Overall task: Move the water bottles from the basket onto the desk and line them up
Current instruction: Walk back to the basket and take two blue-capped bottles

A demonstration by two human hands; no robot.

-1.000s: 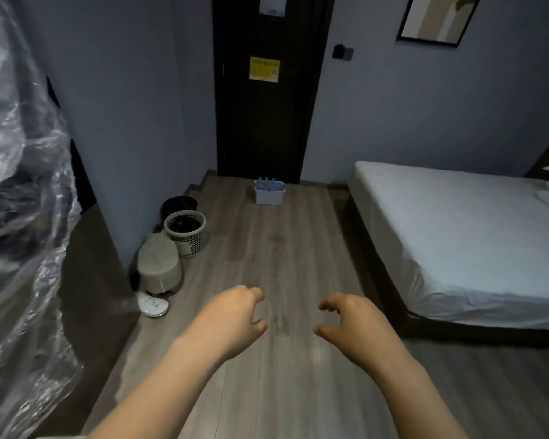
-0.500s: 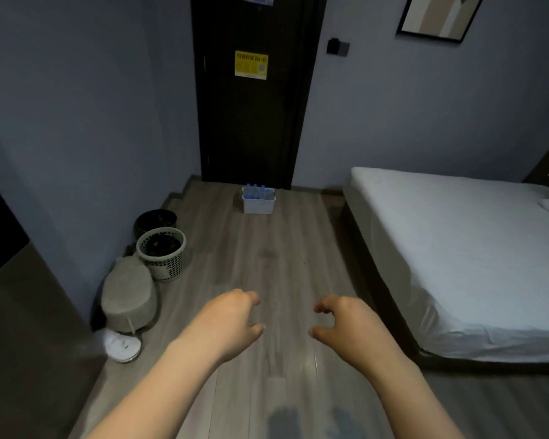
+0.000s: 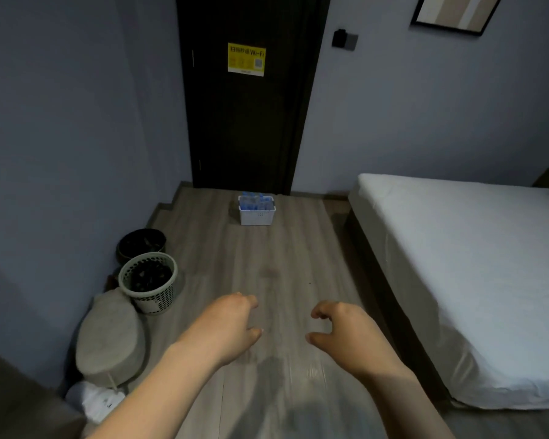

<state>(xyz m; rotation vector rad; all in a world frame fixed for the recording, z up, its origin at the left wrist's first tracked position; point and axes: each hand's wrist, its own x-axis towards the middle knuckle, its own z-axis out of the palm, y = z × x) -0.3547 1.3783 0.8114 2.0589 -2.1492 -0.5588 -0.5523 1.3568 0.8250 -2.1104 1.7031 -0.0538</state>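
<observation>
Several water bottles (image 3: 256, 202) stand upright in the basket (image 3: 256, 216); both hands' fingers (image 3: 317, 312) curled, empty.

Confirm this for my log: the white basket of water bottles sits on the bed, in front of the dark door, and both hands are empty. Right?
Not quite. The head view shows the white basket of water bottles on the wooden floor, not the bed. It is in front of the dark door; left hand and right hand are empty.
</observation>
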